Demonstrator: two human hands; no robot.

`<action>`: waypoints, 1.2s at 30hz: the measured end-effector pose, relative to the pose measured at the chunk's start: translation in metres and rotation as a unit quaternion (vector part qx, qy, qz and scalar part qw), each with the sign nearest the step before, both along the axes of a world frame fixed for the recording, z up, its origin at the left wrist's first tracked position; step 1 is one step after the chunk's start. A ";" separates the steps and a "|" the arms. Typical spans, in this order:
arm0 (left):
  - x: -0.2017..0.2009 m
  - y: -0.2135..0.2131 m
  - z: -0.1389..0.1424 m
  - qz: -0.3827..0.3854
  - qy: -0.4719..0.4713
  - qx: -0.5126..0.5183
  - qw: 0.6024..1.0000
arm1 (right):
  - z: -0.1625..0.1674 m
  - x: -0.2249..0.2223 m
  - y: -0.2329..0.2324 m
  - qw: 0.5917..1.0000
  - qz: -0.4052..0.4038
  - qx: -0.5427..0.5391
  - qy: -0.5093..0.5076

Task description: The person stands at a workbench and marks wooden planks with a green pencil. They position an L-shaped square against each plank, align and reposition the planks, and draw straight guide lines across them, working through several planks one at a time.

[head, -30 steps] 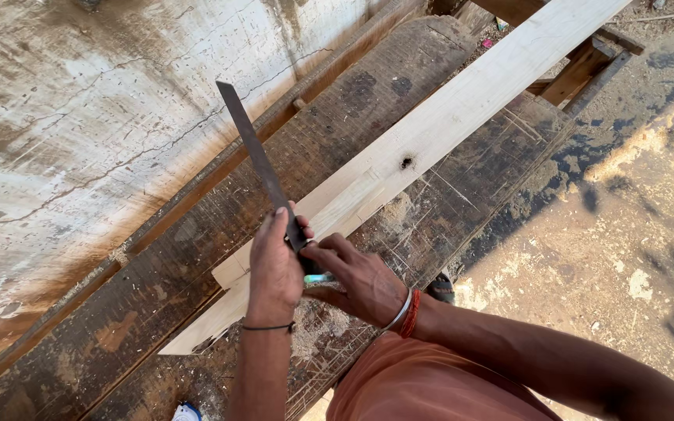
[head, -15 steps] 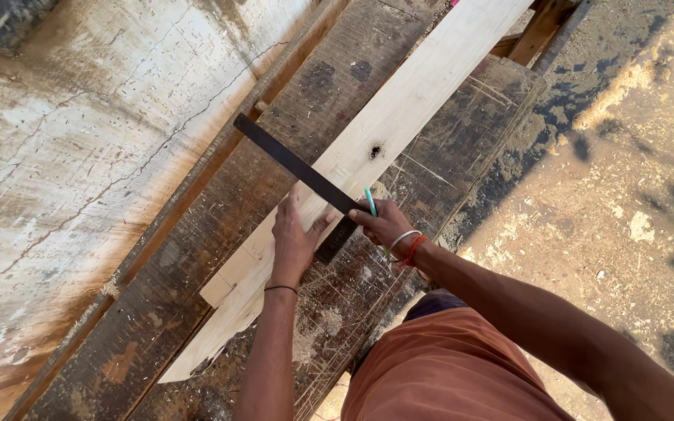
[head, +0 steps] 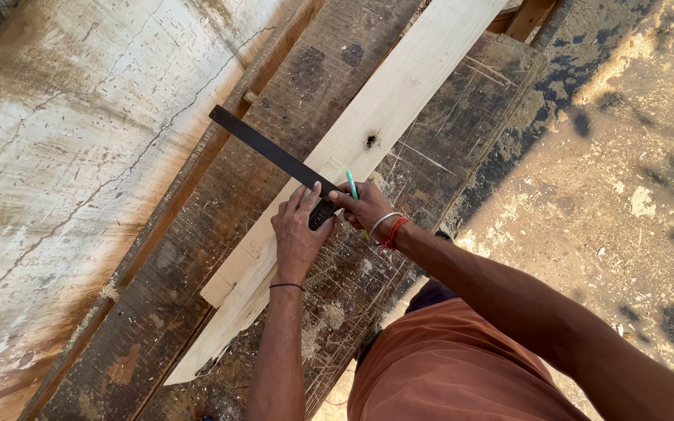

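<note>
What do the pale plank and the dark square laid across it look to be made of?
The pale plank looks like bare, unfinished wood: light grain and a dark knot show. The dark square seems to be metal with a dull, blackened finish, thin, flat and straight-edged, though painted wood cannot be ruled out.

left hand (head: 299, 234) pressed flat, right hand (head: 364, 209) pinching

1. Square (head: 271, 153) lies across the plank (head: 399, 97) & out over the bench (head: 196, 257), barring a straight slide along the plank
2. L hand (head: 299, 234) presses the square down; R hand (head: 364, 209) w/ pencil (head: 351, 183) sits just beside it, little gap betw. them
3. Plank beyond the knot (head: 370, 141) is bare, open from above
4. Wall (head: 64, 148) shuts the far side past the bench edge
5. Bench near the plank's low end is open, scarred wood only
</note>
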State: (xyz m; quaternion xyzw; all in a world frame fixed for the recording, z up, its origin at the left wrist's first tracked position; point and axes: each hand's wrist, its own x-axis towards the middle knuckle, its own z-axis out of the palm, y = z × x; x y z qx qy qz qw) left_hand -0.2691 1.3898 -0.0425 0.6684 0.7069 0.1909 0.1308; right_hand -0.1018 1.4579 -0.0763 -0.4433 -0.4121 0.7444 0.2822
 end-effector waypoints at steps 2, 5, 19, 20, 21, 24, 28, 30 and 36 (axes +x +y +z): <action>0.001 0.001 -0.004 0.002 -0.002 0.000 1.000 | -0.002 0.003 0.003 1.000 0.014 0.005 0.007; 0.002 0.002 -0.007 0.010 -0.010 -0.027 1.000 | -0.003 0.005 0.007 1.000 0.021 0.016 -0.011; 0.003 0.001 -0.003 0.016 -0.019 -0.035 0.999 | 0.005 0.006 0.010 0.997 0.045 0.032 -0.044; 0.004 0.001 -0.003 0.017 -0.019 -0.034 0.999 | 0.005 0.006 0.010 0.997 0.046 0.034 -0.046; 0.004 0.001 -0.003 0.020 -0.021 -0.035 0.999 | 0.005 0.006 0.010 0.997 0.045 0.032 -0.046; 0.006 0.002 -0.001 0.026 -0.025 -0.042 0.998 | 0.002 0.007 0.011 0.997 0.043 0.023 -0.055; 0.009 0.002 0.005 0.029 -0.032 -0.053 0.998 | 0.002 0.022 0.020 0.992 -0.024 0.097 -0.081; 0.008 0.002 0.008 0.031 -0.037 -0.055 0.997 | 0.007 0.037 0.031 0.961 -0.100 0.232 -0.113; 0.010 0.005 0.012 0.038 -0.042 -0.084 0.995 | 0.042 0.039 0.067 0.911 -0.015 0.348 -0.222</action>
